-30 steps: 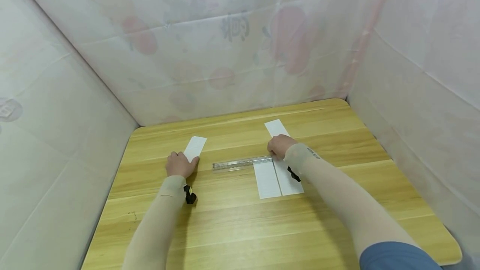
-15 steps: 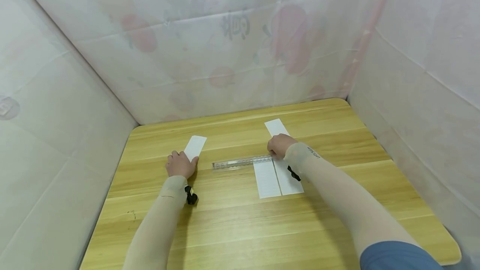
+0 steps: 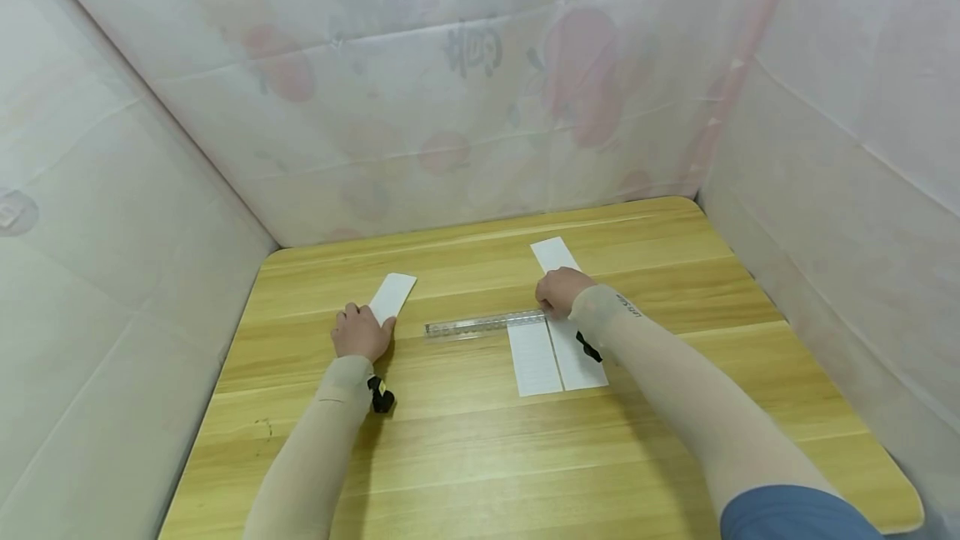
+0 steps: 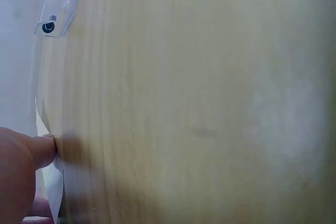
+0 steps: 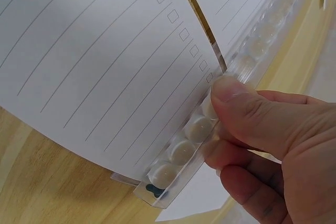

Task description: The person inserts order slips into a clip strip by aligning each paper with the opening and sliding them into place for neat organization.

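Note:
My right hand (image 3: 559, 293) pinches a clear plastic strip (image 5: 184, 150) with a row of round bumps, thumb on top and fingers curled beneath. In the head view, the clear strip (image 3: 472, 326) runs leftward from that hand, across the top of a white lined sheet (image 3: 534, 361). A second white sheet (image 3: 577, 369) lies beside it, a narrow gap between them, partly under the right wrist. My left hand (image 3: 362, 332) holds a white paper piece (image 3: 393, 297); in the left wrist view its thumb (image 4: 44, 150) presses the paper's edge (image 4: 54, 184), with fingers behind.
Another white paper piece (image 3: 553, 253) shows beyond the right hand, its lower part hidden. Everything lies on a wood-grain table (image 3: 465, 457). Pale printed fabric (image 3: 450, 107) hangs around the table's back and sides. A black strap mount (image 3: 381, 394) sits on the left wrist.

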